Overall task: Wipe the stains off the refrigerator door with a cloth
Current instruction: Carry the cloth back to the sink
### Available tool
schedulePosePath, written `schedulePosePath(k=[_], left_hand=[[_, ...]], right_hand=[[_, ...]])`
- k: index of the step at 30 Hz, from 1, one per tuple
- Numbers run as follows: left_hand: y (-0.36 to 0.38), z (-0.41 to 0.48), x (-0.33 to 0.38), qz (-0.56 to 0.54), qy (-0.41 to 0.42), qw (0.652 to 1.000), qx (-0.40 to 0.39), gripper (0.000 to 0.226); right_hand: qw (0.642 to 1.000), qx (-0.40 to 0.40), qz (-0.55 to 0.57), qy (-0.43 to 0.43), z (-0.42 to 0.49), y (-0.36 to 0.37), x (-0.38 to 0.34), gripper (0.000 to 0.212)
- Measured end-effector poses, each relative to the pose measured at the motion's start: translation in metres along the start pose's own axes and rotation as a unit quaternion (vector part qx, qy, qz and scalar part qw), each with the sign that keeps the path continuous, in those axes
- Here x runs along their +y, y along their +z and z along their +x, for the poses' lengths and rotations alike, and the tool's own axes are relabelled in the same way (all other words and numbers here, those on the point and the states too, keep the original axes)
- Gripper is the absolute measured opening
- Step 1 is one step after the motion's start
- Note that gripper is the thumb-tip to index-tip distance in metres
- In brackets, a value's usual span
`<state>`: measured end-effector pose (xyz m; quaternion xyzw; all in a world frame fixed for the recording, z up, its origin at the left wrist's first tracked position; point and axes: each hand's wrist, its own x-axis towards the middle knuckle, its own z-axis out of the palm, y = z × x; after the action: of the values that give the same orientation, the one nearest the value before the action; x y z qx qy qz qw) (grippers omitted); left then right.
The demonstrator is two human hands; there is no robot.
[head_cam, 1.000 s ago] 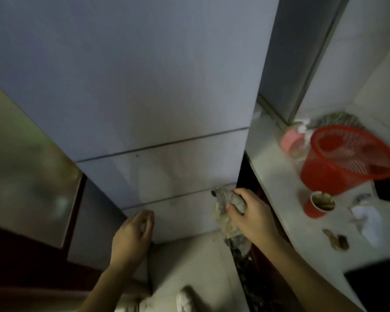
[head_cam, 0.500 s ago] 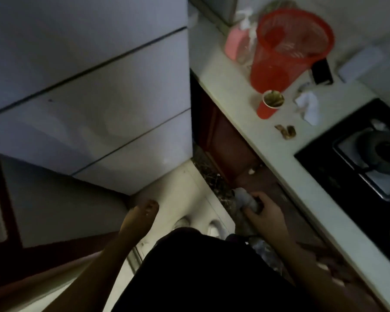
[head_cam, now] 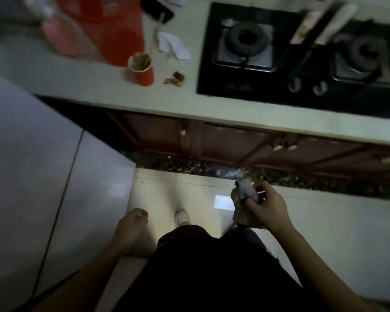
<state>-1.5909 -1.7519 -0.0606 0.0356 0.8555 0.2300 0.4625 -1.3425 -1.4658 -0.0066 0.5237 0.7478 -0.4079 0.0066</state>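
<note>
glossy pale-grey refrigerator door [head_cam: 32, 176] at left, untouched. left hand [head_cam: 131, 228] hangs just beside it, fingers loosely curled, empty. right hand [head_cam: 266, 208] clutches crumpled grey cloth [head_cam: 245, 192] in curled fingers, well apart from door; judged bunched for carrying, not wiping.

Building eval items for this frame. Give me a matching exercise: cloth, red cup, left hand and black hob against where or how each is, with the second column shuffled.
Column 1
1. cloth
2. red cup
3. left hand
4. black hob

Column 2
A. stands on the counter next to the red basket
B. bunched in the right hand, over the floor
C. set into the counter, with two burners
D. holds nothing, beside the refrigerator door

Pairs: 1-B, 2-A, 3-D, 4-C
</note>
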Motion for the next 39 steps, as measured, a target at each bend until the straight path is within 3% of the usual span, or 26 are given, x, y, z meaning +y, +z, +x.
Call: schedulePosePath(k=[5,15,26,31,33,39], left_hand=[[0.029,0.011,0.051,0.029,0.025,0.999,-0.031,0.024],[0.165,-0.028,0.149,0.103,0.099,0.988,-0.061,0.024],[0.281,-0.025,0.269,0.274,0.192,0.934,-0.122,0.029],[0.379,0.014,0.350,0.339,0.206,0.900,-0.180,0.031],[0.427,0.072,0.367,0.361,0.229,0.880,-0.208,0.035],[0.570,-0.011,0.471,0.471,0.302,0.777,-0.287,0.026]], right_hand=[[0.987,0.098,0.099,0.085,-0.045,-0.032,0.066,0.018],[0.934,0.223,0.207,0.185,-0.112,-0.101,0.234,0.020],[0.835,0.348,0.321,0.282,-0.141,-0.163,0.330,0.019],[0.779,0.394,0.335,0.354,-0.145,-0.195,0.370,0.018],[0.752,0.422,0.321,0.391,-0.145,-0.209,0.384,0.020],[0.689,0.468,0.323,0.450,-0.150,-0.248,0.421,0.023]])
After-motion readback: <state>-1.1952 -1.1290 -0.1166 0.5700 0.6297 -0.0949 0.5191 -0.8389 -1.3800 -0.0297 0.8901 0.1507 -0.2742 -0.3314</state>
